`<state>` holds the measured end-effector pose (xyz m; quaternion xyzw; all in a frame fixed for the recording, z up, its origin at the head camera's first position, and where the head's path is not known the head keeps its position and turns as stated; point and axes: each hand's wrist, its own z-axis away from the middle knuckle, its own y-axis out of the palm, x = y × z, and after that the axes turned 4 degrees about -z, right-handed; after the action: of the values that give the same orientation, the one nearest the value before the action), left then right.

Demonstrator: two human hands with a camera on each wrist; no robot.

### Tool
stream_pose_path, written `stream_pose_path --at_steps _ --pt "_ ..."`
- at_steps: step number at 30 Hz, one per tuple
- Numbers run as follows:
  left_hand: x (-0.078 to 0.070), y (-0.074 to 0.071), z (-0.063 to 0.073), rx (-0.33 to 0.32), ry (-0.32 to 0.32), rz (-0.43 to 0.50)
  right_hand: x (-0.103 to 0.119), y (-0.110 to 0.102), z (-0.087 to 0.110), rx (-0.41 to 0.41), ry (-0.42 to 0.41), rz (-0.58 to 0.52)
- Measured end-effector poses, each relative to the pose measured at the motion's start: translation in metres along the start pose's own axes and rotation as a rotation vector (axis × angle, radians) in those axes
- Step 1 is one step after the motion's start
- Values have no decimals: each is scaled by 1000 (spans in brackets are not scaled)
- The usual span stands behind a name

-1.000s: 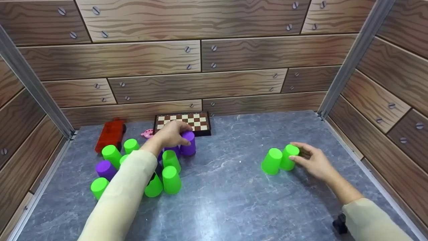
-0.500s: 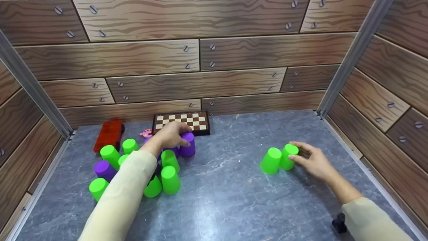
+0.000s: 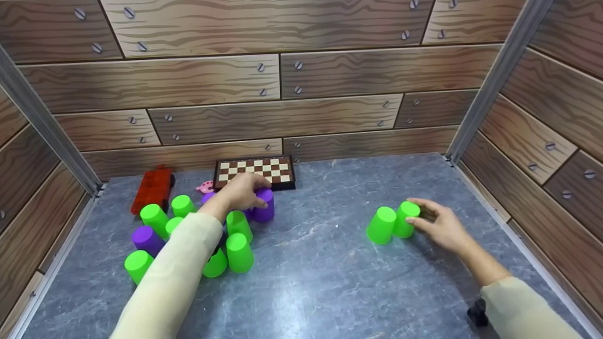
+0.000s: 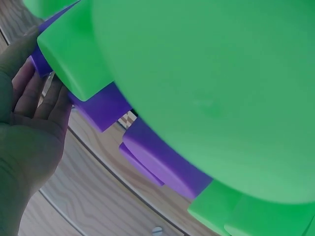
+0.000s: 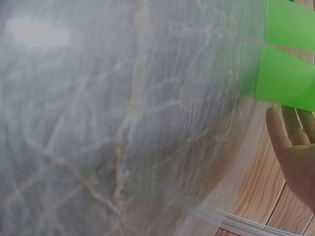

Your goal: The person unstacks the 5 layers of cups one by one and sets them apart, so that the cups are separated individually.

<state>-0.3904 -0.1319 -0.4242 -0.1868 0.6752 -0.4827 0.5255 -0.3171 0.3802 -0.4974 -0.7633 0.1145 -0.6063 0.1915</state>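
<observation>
My left hand (image 3: 241, 190) grips an upright purple cup (image 3: 264, 208) near its top, thumb in front and fingers behind. Beside that cup stands a cluster of upside-down green and purple cups, partly hidden by my left sleeve. A green cup (image 3: 240, 253) is at the cluster's near right. On the right, thumb and fingers of my right hand (image 3: 440, 227) hold a green cup (image 3: 405, 220), which stands close against another green cup (image 3: 380, 226). The right wrist view shows the fingers (image 5: 278, 129) next to the lower green cup (image 5: 285, 78). Green cups fill much of the left wrist view.
A chessboard (image 3: 278, 170) lies by the back wall, just behind my left hand. Left of it are a small pink object (image 3: 205, 187) and a red toy vehicle (image 3: 153, 189). Wood-patterned walls enclose the grey marbled surface (image 3: 320, 282).
The purple cup in my left hand has shifted slightly downward, toward me. My right hand stays on its green cup. The head view has moved a little.
</observation>
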Motion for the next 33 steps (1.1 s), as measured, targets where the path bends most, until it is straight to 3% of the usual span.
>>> stream_pose_path --at_steps 12,15,19,23,27,33 --pt "-7 1 4 -39 -11 -83 -1 1 -1 -7 0 14" --pt "-22 1 5 -94 -4 -82 -1 1 -1 -10 -6 23" --pt "-58 10 -1 -156 48 -2 -2 0 -1 -10 -10 24" --pt "-102 35 -13 -136 80 163 -3 -2 0 -2 -14 19" --pt "-140 73 -28 -104 72 279 -3 -2 0 -4 -19 19" --pt "-177 138 -51 -131 111 360 -3 1 -1 -6 -22 21"
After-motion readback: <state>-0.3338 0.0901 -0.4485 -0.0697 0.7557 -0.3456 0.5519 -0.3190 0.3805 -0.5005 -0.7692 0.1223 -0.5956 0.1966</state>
